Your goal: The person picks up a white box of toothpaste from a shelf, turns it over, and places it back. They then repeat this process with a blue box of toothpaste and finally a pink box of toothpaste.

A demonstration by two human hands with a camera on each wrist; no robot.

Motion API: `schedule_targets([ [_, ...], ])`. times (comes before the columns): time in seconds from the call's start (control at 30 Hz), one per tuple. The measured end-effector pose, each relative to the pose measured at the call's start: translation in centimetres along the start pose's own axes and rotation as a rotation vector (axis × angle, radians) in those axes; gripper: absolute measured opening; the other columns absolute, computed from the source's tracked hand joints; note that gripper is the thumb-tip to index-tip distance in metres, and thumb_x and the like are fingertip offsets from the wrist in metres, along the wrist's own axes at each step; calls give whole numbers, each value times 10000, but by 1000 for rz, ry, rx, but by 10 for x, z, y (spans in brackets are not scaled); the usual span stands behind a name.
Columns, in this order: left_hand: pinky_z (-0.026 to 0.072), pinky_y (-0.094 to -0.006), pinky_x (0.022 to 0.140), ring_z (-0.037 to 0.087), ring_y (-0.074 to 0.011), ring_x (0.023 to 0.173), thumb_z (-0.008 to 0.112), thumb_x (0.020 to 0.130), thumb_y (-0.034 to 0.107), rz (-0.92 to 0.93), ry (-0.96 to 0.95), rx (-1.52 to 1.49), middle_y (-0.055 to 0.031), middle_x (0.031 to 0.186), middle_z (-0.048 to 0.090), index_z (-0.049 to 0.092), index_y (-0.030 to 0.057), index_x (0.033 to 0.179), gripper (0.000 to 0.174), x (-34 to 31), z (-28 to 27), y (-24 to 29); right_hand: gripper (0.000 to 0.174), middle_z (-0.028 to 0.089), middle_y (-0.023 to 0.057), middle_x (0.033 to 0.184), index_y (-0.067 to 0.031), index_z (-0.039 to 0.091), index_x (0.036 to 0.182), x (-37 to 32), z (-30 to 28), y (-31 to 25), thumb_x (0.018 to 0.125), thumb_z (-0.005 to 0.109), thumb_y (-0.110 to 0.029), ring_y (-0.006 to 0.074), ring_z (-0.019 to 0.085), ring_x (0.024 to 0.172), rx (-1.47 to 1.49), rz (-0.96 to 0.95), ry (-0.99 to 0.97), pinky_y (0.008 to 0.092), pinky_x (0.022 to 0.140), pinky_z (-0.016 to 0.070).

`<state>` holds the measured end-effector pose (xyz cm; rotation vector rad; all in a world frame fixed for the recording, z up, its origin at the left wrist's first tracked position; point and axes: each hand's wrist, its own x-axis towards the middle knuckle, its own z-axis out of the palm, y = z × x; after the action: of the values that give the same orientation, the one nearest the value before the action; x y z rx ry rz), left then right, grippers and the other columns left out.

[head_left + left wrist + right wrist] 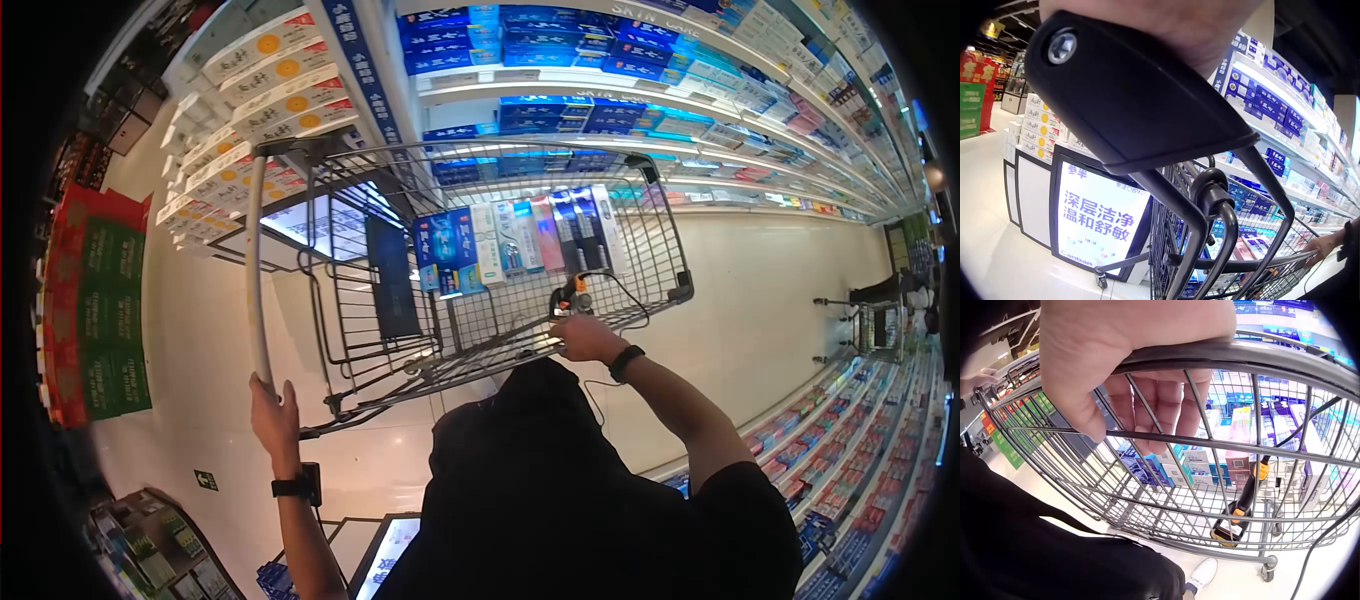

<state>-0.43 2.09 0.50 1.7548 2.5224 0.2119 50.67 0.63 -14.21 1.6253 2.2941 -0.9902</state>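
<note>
A metal shopping cart (470, 340) stands in front of the person. The left hand (275, 425) holds the near end of the cart's push handle (257, 260); in the left wrist view the palm lies over its black plastic end piece (1129, 94). The right hand (1141, 369) grips the cart's side rail (1272, 356), its fingers hanging inside the wire wall. Inside the basket stand a row of boxes: blue boxes (447, 250), a white box (487, 255) and a pink box (548, 235). A black handheld device with orange parts (1244, 509) lies near the right hand.
Shelves of boxed goods (560, 45) run along the cart's far side. White cartons (285, 90) are stacked by a lit display panel (1100, 215). More shelves (850, 440) line the right, with another cart (878, 325) down the aisle. Red and green stacks (100, 310) stand left.
</note>
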Motion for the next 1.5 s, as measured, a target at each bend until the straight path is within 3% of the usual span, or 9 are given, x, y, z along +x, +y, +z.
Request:
schedule_targets([
  [0.23, 504, -435, 702, 647, -351, 766, 652, 859, 242, -86, -30, 84, -184, 891, 664, 454, 28, 1276, 509, 5, 4, -2, 278, 662, 163, 942, -41, 631, 960, -3, 1, 0, 738, 661, -204, 356, 636, 927, 142, -82, 26, 465, 797, 514],
  [0.37, 493, -438, 665, 644, -347, 733, 650, 856, 229, -87, -24, 88, -164, 799, 644, 457, 28, 1260, 491, 6, 3, 5, 356, 659, 155, 977, -70, 634, 1066, -6, -18, -2, 746, 679, -220, 349, 629, 957, 162, -108, -55, 455, 814, 514],
  [0.5, 492, -440, 640, 643, -361, 706, 654, 844, 195, -73, -14, 73, -167, 761, 639, 466, 22, 1222, 456, 6, 2, 2, 317, 645, 139, 1027, -49, 620, 1008, 3, -5, 9, 764, 693, -239, 316, 597, 1046, 241, -194, -66, 437, 857, 502],
  [0.6, 496, -436, 647, 644, -363, 709, 655, 837, 179, -134, -27, 96, -170, 759, 640, 466, 24, 1211, 447, 5, 0, 8, 365, 641, 138, 1043, -51, 609, 1056, 6, -12, 11, 772, 703, -260, 309, 581, 1079, 222, -213, -154, 427, 880, 496],
  [0.8, 499, -433, 656, 645, -361, 726, 656, 828, 170, -149, -8, 120, -175, 775, 639, 469, 35, 1183, 424, 5, 3, 9, 534, 605, 147, 1086, -56, 546, 1202, 11, -13, 28, 793, 712, -356, 339, 565, 1072, 371, -338, -188, 441, 879, 482],
  [1.0, 496, -433, 657, 644, -363, 740, 658, 818, 154, -157, 2, 158, -184, 784, 635, 469, 33, 1167, 414, 6, 1, 16, 565, 637, 180, 1028, -41, 546, 1218, 15, -31, 34, 798, 708, -382, 374, 607, 998, 376, -374, -246, 467, 843, 491],
  [1.2, 492, -428, 646, 635, -360, 715, 656, 818, 145, -124, 32, 116, -182, 770, 627, 475, 30, 1154, 399, 6, 5, 11, 578, 645, 183, 1029, -43, 532, 1263, 24, -39, 33, 855, 643, -436, 368, 611, 993, 446, -320, -233, 461, 833, 494],
  [1.5, 478, -401, 615, 592, -302, 647, 656, 818, 155, -147, -6, 70, -156, 747, 594, 478, 12, 1212, 456, 10, 3, 12, 511, 651, 211, 1015, -27, 547, 1238, 45, -52, 39, 868, 633, -369, 372, 614, 982, 443, -265, -131, 461, 831, 499],
])
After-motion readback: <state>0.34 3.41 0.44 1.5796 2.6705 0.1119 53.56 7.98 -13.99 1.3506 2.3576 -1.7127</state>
